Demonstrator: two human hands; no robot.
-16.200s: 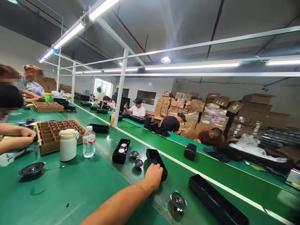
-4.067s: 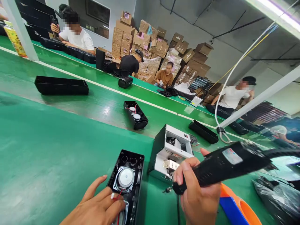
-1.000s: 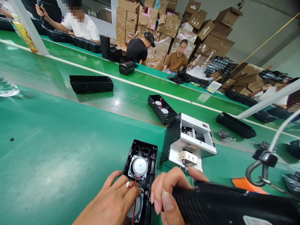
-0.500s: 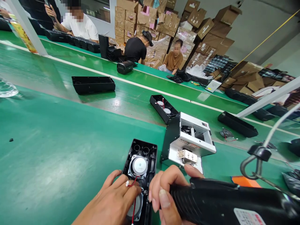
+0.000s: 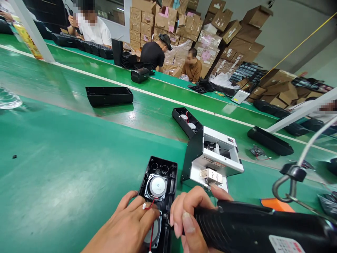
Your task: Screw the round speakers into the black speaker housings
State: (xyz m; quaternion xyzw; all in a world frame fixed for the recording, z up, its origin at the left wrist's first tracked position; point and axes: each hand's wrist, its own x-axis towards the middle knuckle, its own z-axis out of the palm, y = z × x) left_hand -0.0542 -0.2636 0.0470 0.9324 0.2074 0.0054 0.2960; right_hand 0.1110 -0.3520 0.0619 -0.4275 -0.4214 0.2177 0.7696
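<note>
Green counter [image 5: 65, 175] fills the view from 7 to 3 o'clock, a conveyor strip crossing it. Cardboard boxes [image 5: 210, 28] stack at 12 o'clock behind seated people [image 5: 155, 52]. Electric screwdriver [image 5: 252, 228], black, lies across 4 o'clock, gripped by the right hand [image 5: 188, 221] with fingers closed around its front end; its tip meets the speaker housing [image 5: 159, 196] at 6 o'clock. Screw feeder [image 5: 213, 161], white and black, stands just beside the housing at 3 o'clock of it. The housing, open and black, lies on the counter and holds two round speaker drivers [image 5: 156, 185]. Left hand [image 5: 129, 225] rests flat on its near end, fingers pressing, not closed, a red wire [image 5: 151, 232] beneath them. Empty housings [image 5: 109, 96] lie further along the conveyor.
</note>
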